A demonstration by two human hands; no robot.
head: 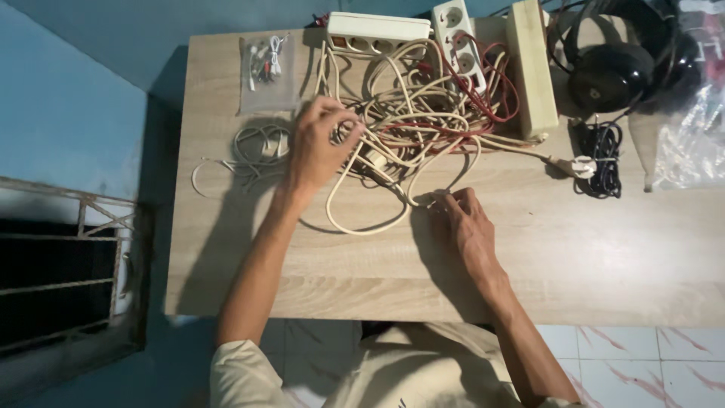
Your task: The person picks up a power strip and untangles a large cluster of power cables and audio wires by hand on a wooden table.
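Observation:
A tangle of cream and red power cords lies on the far middle of a light wooden table. My left hand grips a bunch of cream cord at the tangle's left side. My right hand pinches a loop of cream cord at the tangle's near edge, fingers pressed on the tabletop. The cords lead to two white power strips and a long cream power strip at the far edge.
A clear bag of small parts and a thin grey coiled cable lie at the left. Black headphones, a black coiled cable, a white plug and a plastic bag sit at the right.

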